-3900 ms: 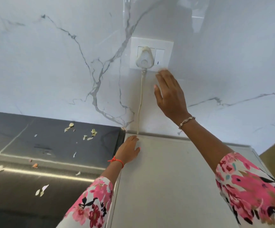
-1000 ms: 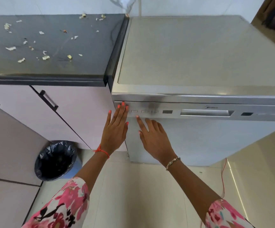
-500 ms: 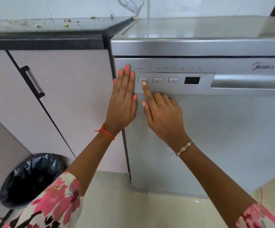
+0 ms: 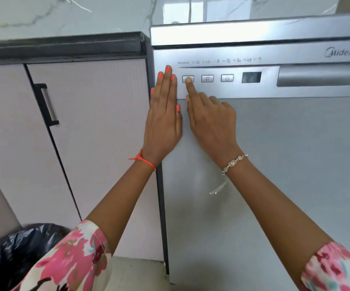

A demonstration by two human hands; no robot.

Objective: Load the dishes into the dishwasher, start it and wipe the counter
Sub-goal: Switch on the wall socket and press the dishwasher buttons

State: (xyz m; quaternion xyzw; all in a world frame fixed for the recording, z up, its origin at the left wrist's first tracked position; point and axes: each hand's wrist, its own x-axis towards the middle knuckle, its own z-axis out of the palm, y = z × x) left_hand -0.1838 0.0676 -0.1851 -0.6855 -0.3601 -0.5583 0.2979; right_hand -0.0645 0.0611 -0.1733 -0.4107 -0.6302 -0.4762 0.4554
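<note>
The dishwasher (image 4: pixel 285 164) stands right of the cabinet (image 4: pixel 96 122), door closed, and your work is on the control strip across its top. Your left hand (image 4: pixel 163 118) lies flat on the door's left edge, fingers straight and together. Your right hand (image 4: pixel 212 122) has its index finger straight with the tip on the leftmost button (image 4: pixel 184 77), and its other fingers are curled in, holding nothing. That button looks like a small stiff key in a rigid steel panel, so it should need only a short, square push. The brushed face looks smooth enough that a slanted fingertip could slide toward the P button (image 4: pixel 207 78) just beside it. The display (image 4: pixel 251 77), right of the timer button (image 4: pixel 227 78), looks dark, so watch it for a response. The machine is likely too heavy to shift under your palm. To open it, grip the recessed handle (image 4: pixel 321 77) at the far right. The dark counter (image 4: pixel 65 44) runs left at about the same height, with a marble wall (image 4: pixel 86 13) behind and a bin (image 4: pixel 12 255) lined with a black bag at the near left.
</note>
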